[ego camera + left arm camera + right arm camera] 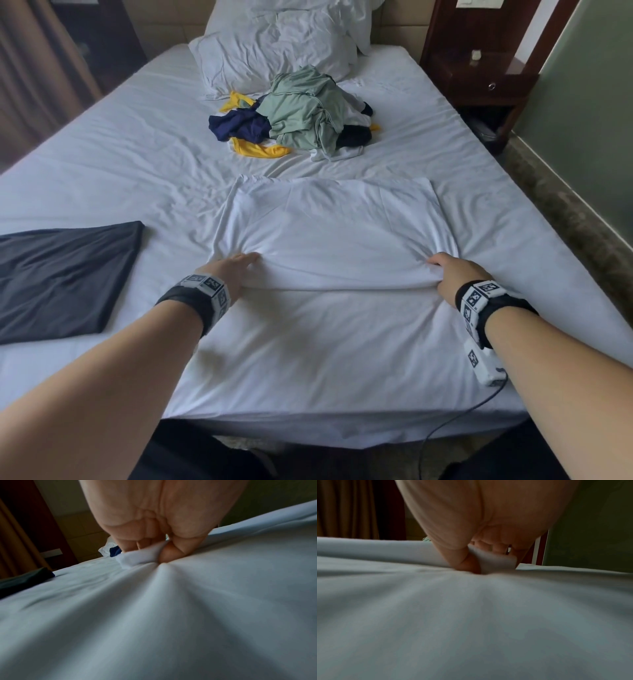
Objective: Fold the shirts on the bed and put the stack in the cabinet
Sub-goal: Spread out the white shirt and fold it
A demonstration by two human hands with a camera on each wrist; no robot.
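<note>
Left hand [236, 270] pinches the near-left corner of a white shirt [335, 226], thumb and fingers closed on a bunched fold of the cloth; the left wrist view shows the fold caught between thumb [169, 553] and fingers. Right hand [455, 274] grips the near-right corner the same way, cloth pressed between thumb and curled fingers in the right wrist view. Both hands low, on or just above the sheet. White shirt lies spread flat on the bed [102, 164], mid-mattress, its near edge drawn taut between the two hands, wrinkles fanning from each grip.

Dark folded shirt [65, 277] lies flat on the bed's left side, well apart from the white one. Pile of unfolded clothes [294, 116] further up the bed: pale green on top, navy and yellow beneath, just in front of the pillows [274, 44]. Wooden nightstand [479, 72] stands beside the bed on the right. Wrist bands with printed markers on both forearms; cable trails from the right one.
</note>
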